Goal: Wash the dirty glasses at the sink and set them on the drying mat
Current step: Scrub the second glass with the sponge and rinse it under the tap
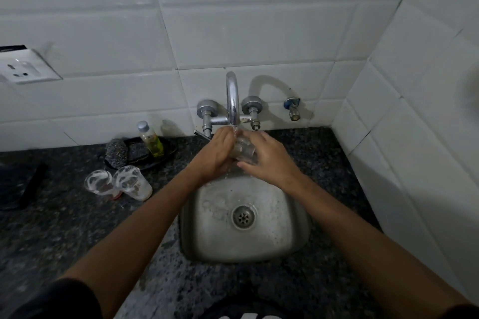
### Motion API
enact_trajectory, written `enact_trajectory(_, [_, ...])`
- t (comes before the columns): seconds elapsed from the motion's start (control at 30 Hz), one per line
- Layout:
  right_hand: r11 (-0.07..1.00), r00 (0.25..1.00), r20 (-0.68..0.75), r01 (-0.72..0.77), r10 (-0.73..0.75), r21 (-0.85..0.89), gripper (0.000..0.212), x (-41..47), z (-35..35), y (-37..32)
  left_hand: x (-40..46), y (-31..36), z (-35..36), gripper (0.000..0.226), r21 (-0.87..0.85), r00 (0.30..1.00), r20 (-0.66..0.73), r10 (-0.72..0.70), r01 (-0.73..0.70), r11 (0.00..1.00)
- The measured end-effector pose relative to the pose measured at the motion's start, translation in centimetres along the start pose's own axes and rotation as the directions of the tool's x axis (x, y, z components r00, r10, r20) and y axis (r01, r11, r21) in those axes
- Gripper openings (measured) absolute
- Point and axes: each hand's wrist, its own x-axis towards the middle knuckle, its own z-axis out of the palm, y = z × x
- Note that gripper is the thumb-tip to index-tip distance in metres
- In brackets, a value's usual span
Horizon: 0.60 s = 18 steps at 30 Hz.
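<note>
Both hands [220,153] [269,160] grip one clear glass [243,150] under running tap [232,101]

A small square sink of brushed stainless steel [290,225] looks dull and wet, set into a speckled dark granite counter [64,235] with a low sheen. The curved chrome tap [232,96] above is bright and mirror-smooth. Glossy white ceramic wall tiles [259,33] catch soft light. Two clear drinking glasses [121,184], filmed with white suds, stand beside a rough grey scouring pad [116,153].
</note>
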Motion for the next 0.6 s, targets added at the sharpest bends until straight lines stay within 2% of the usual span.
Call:
enact_trajectory(0.03, [0.987,0.995,0.041,-0.098,0.093,0.129,0.081,0.0,0.0,0.1,0.0,0.0,0.0,0.056,0.006,1.000,0.010,-0.004,0.004,1.000])
enact_trajectory(0.07, [0.927,0.968,0.134,-0.242,0.211,0.285,0.078,0.1,-0.1,0.0,0.0,0.0,0.0,0.056,0.008,1.000,0.016,-0.022,0.022,1.000])
enact_trajectory(0.1, [0.809,0.911,0.254,-0.406,0.324,0.424,0.071,0.3,-0.3,0.1,0.0,0.1,0.1,0.055,0.005,0.999,0.015,-0.045,0.045,0.999])
enact_trajectory(0.13, [0.706,0.857,0.338,-0.513,0.389,0.488,0.062,0.4,-0.5,0.2,0.0,0.2,0.3,0.055,-0.002,0.998,0.020,-0.062,0.062,0.998])
enact_trajectory(0.17, [0.694,0.842,0.348,-0.538,0.413,0.478,0.056,0.5,-0.7,0.1,0.0,0.2,0.5,0.056,-0.006,0.997,0.029,-0.066,0.066,0.998])
enact_trajectory(0.2, [0.800,0.878,0.276,-0.472,0.391,0.371,0.056,0.4,-0.9,0.0,0.0,0.3,0.7,0.058,-0.013,0.997,0.047,-0.059,0.060,0.998])
enact_trajectory(0.23, [0.932,0.939,0.161,-0.329,0.305,0.152,0.061,0.3,-0.8,0.2,0.1,0.2,0.7,0.061,-0.017,0.997,0.063,-0.047,0.048,0.999])
enact_trajectory(0.27, [0.985,0.982,0.087,-0.164,0.169,-0.053,0.069,0.2,-0.4,0.7,0.1,0.2,0.7,0.064,-0.018,0.997,0.068,-0.037,0.039,0.999])
enact_trajectory(0.3, [0.987,0.997,0.058,-0.048,0.058,-0.152,0.076,0.0,-0.1,1.0,0.1,0.2,0.7,0.066,-0.016,0.998,0.060,-0.032,0.033,0.999])
enact_trajectory(0.33, [0.990,0.999,0.044,-0.012,0.018,-0.138,0.081,-0.2,0.1,1.2,0.2,0.3,0.7,0.066,-0.012,0.998,0.049,-0.033,0.034,0.999])
enact_trajectory(0.4, [0.985,0.991,0.038,-0.135,0.131,0.108,0.083,-0.2,0.4,1.1,0.3,0.6,0.7,0.061,0.015,0.999,0.007,-0.045,0.044,0.999])
enact_trajectory(0.43, [0.923,0.965,0.077,-0.264,0.252,0.280,0.082,-0.1,0.5,1.0,0.3,0.6,0.8,0.056,0.029,0.999,-0.021,-0.049,0.050,0.998])
enact_trajectory(0.47, [0.807,0.916,0.160,-0.399,0.367,0.435,0.078,0.1,0.4,0.9,0.3,0.6,0.9,0.051,0.038,0.998,-0.039,-0.055,0.057,0.998])
enact_trajectory(0.5, [0.712,0.869,0.225,-0.492,0.441,0.501,0.071,0.3,0.1,0.6,0.3,0.5,1.0,0.047,0.049,0.997,-0.052,-0.056,0.058,0.997])
enact_trajectory(0.53, [0.707,0.860,0.236,-0.507,0.452,0.492,0.065,0.3,-0.3,0.4,0.3,0.5,1.1,0.046,0.051,0.997,-0.055,-0.055,0.058,0.997])
enact_trajectory(0.57, [0.813,0.899,0.158,-0.437,0.409,0.385,0.060,0.3,-0.5,0.3,0.3,0.4,1.1,0.047,0.044,0.997,-0.053,-0.052,0.054,0.998])
enact_trajectory(0.6, [0.935,0.953,0.046,-0.303,0.300,0.186,0.059,0.2,-0.6,0.3,0.3,0.5,1.0,0.049,0.031,0.998,-0.051,-0.047,0.049,0.998])
